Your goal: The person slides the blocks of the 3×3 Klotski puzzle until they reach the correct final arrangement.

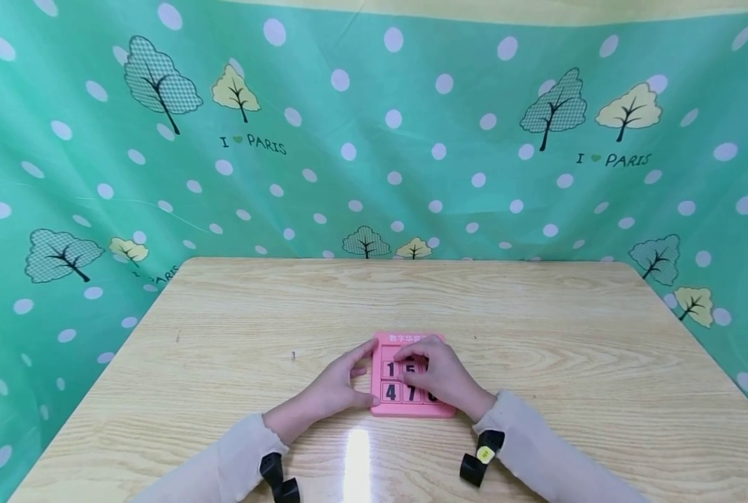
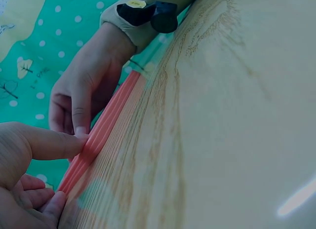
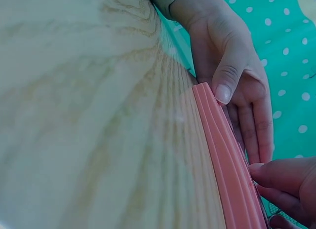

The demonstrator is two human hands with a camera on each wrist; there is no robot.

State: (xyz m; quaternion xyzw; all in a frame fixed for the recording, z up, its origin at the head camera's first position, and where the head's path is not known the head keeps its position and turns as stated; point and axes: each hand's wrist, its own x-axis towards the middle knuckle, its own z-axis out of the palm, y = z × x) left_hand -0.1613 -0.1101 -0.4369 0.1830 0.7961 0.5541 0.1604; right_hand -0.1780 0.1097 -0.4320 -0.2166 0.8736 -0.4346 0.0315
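Observation:
A pink sliding number puzzle (image 1: 414,412) lies flat on the wooden table, its black-numbered tiles facing up. The tiles 1, 4 and 7 show plainly; the right hand covers much of the rest. My left hand (image 1: 333,384) holds the puzzle's left side, thumb at the near corner and index finger at the far one. Over the tiles, my right hand (image 1: 440,370) touches the tile 5 (image 1: 411,369) area with bent thumb and index fingertips. Seen edge-on, the puzzle's ridged side appears in the left wrist view (image 2: 106,128) and right wrist view (image 3: 224,160).
The wood-grained table (image 1: 254,307) stretches out around the puzzle. Behind it hangs a green dotted cloth (image 1: 374,140) printed with trees. A black strap device (image 1: 484,457) sits on the right wrist, and another (image 1: 278,478) on the left. Light reflects off the near tabletop.

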